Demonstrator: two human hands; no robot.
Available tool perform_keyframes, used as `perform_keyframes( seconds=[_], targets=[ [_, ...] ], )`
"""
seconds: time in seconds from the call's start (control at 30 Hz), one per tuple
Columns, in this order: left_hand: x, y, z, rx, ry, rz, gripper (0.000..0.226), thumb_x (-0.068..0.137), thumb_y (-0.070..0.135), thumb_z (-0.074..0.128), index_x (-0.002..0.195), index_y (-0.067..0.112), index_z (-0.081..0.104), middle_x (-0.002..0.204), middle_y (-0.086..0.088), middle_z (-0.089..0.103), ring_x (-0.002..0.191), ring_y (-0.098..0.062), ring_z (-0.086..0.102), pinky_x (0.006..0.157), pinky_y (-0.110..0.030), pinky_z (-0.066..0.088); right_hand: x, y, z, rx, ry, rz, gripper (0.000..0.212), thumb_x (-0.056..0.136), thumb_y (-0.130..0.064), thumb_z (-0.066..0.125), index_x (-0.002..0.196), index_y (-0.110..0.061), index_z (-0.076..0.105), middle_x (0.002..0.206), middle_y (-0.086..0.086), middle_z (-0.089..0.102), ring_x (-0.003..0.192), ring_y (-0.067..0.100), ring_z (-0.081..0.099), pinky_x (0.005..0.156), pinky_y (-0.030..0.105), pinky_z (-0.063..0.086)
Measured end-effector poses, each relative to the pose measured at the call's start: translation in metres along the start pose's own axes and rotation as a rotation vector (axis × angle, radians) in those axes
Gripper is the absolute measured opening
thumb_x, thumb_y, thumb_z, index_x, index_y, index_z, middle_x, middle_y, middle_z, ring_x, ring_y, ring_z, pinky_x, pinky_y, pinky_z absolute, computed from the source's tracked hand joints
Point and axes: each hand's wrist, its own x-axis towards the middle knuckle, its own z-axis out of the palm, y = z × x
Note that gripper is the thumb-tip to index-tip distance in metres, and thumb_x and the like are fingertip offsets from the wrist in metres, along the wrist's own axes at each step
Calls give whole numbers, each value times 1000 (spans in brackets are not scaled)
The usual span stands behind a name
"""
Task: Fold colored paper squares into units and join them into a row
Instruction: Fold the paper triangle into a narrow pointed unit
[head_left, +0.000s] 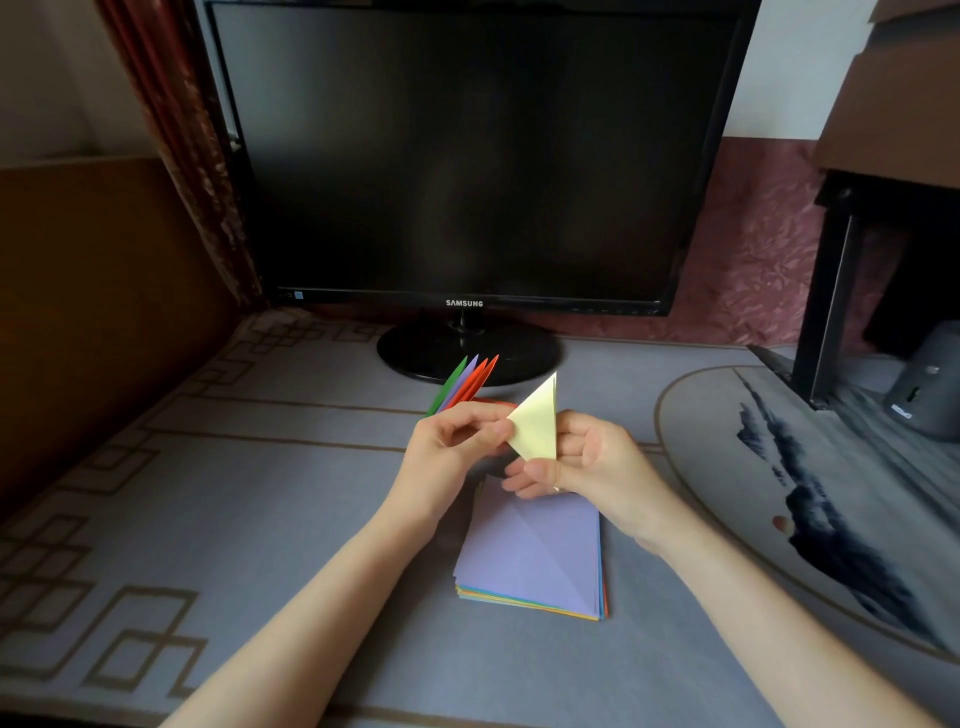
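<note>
A pale yellow paper folded into a triangle (536, 423) is held up above the desk between both hands. My right hand (587, 457) pinches its lower right edge with thumb and fingers. My left hand (457, 441) pinches its left corner and also holds a fan of joined folded units (465, 382) in green, purple and red-orange, whose points stick up and away behind that hand. Under the hands lies a stack of colored paper squares (535, 561) with a creased purple sheet on top.
A black monitor (467, 156) on a round stand (467, 353) fills the back of the desk. A grey patterned mat (208, 493) covers the desk. A round mat (810, 493) lies at right, with a dark shelf leg (826, 291) and a small grey device (924, 389).
</note>
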Motion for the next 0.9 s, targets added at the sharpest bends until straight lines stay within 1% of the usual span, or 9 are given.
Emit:
perform_keyframes(
  seconds=[0.07,0.13,0.2,0.3,0.4,0.53,0.7,0.8,0.9],
  targets=[
    [0,0,-1,17,-10,3,16,89,3,57,93,9,71,93,-4,70,84,-15,65,78,-26,54,-1,-1,0,-3,-4,-2,26,80,7,63,103,-2,58,85,11,73,74,23,71,63,25,56],
    [0,1,-3,66,-27,26,18,91,3,56,95,11,72,100,-5,70,90,-17,66,80,-28,54,-2,-5,-1,-67,55,-20,24,79,-10,67,102,-5,61,89,8,71,73,15,68,59,23,53],
    [0,1,-3,125,-41,48,19,90,4,58,95,14,73,105,-4,69,96,-18,66,82,-29,54,-1,-7,-4,-154,142,-56,28,77,-26,66,96,-6,64,80,3,68,64,11,62,51,23,44],
    [-1,0,-3,250,-56,60,18,91,8,59,98,16,74,103,-5,66,98,-21,65,85,-36,55,1,-5,-9,-217,233,-91,11,83,-17,67,84,-6,67,61,-4,62,49,8,50,43,21,32],
    [-2,1,-2,269,-71,56,17,91,9,59,101,14,73,105,-8,65,95,-23,66,82,-39,58,1,-2,-12,-229,259,-91,8,87,-7,63,82,0,65,49,-8,57,38,4,44,39,18,27],
    [-2,1,0,181,-50,1,19,89,12,63,108,11,69,102,-16,68,87,-24,70,77,-37,59,2,-1,-11,-157,280,-107,8,86,-4,63,78,-1,63,62,9,62,43,10,52,36,20,32],
    [-5,-1,2,214,-76,-58,20,86,12,67,79,-6,62,75,-17,70,65,-18,67,64,-27,57,1,0,-8,-100,250,-80,6,85,-9,65,81,-6,65,63,3,66,51,15,59,37,23,37],
    [-4,0,1,266,-80,-26,15,86,9,66,75,-2,64,71,-14,69,60,-14,63,60,-22,53,1,-2,-8,-172,249,-61,5,83,-15,68,80,-11,68,59,-3,65,49,12,55,38,23,32],
    [-5,2,3,286,-92,-29,18,85,8,67,73,-5,63,67,-9,68,56,-10,60,57,-18,50,3,-1,-10,-193,286,-83,8,82,-9,69,74,-7,67,53,-3,62,44,10,53,37,21,30]
  ],
)
